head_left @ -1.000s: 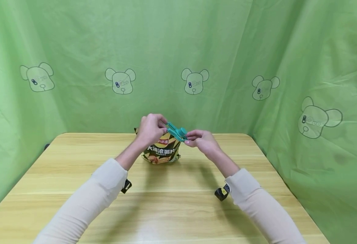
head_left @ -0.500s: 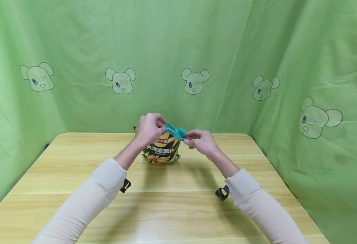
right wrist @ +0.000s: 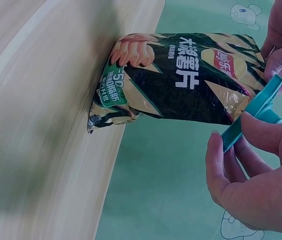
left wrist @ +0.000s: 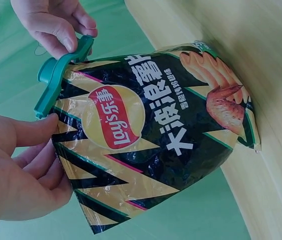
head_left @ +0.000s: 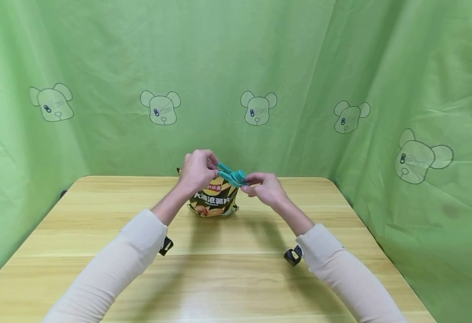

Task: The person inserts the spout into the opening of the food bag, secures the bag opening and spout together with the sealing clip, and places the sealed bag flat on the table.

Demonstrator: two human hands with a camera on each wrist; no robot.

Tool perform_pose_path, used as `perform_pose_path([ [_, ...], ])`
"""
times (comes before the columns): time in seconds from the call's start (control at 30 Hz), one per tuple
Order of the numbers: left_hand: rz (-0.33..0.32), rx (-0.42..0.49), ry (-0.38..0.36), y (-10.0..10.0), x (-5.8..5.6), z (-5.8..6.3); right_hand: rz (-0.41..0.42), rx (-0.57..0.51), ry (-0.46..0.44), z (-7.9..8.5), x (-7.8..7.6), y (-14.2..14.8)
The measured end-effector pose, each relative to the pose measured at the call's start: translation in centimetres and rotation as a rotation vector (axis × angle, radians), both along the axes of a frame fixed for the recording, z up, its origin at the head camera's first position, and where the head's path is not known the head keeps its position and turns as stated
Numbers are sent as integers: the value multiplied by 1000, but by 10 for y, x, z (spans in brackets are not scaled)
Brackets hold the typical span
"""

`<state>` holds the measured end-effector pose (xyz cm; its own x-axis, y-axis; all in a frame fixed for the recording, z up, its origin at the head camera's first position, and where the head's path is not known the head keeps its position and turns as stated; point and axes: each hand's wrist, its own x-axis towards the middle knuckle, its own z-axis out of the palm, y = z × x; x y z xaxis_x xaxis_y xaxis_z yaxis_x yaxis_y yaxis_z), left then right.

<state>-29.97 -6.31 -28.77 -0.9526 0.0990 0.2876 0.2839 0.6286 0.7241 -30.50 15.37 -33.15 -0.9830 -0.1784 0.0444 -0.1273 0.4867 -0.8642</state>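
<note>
A black and gold bag of potato chips (head_left: 213, 200) stands upright toward the back of the table. My left hand (head_left: 197, 171) pinches the left part of its top edge between thumb and fingers. My right hand (head_left: 265, 190) holds a teal bag clip (head_left: 233, 176) by its right end. In the left wrist view, the clip (left wrist: 56, 82) lies along the right part of the bag's top edge, its near end touching or almost touching my left thumb. The right wrist view has the clip (right wrist: 256, 110) tilted across the bag's top corner. Whether its two arms are locked cannot be told.
The bag stands on a light wooden table (head_left: 228, 278). Green curtains (head_left: 203, 54) printed with bear heads hang close behind the table and along its sides. Black wrist straps (head_left: 292, 255) hang under both forearms.
The teal clip has shifted slightly left toward my left hand, and my right hand has moved a little with it. My left hand has drifted slightly left; the bag stays standing in place.
</note>
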Motion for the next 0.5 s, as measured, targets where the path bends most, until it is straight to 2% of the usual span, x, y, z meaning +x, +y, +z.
perform_pose_path([
  [0.5,-23,-4,2,-2,-2,0,1,-70,28,-4,-2,-6],
])
